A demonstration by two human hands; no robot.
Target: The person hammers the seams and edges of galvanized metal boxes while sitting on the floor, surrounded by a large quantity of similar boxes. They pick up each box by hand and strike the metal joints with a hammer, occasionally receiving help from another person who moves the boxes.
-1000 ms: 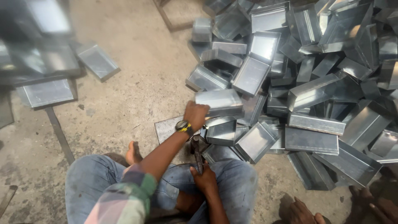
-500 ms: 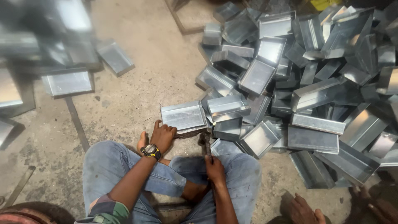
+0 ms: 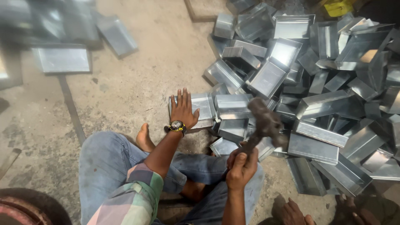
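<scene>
Fingers (image 3: 182,96) of the left hand (image 3: 183,111) are spread wide and pressed flat on a shallow metal tray (image 3: 200,109) lying on the concrete floor (image 3: 146,62), just in front of the person's bare foot (image 3: 144,138). That tray is a dull silver rectangle of thin sheet metal with low folded rims, its open side facing up; the hand covers its left end. A black and yellow wristwatch (image 3: 177,126) sits on the left wrist. The right hand (image 3: 240,168) is closed tight around the handle of a hammer (image 3: 263,125), whose dark, blurred head is raised over the trays just right of the held one. A large heap of similar trays (image 3: 325,83) fills the right side. The person sits in blue jeans (image 3: 106,162).
</scene>
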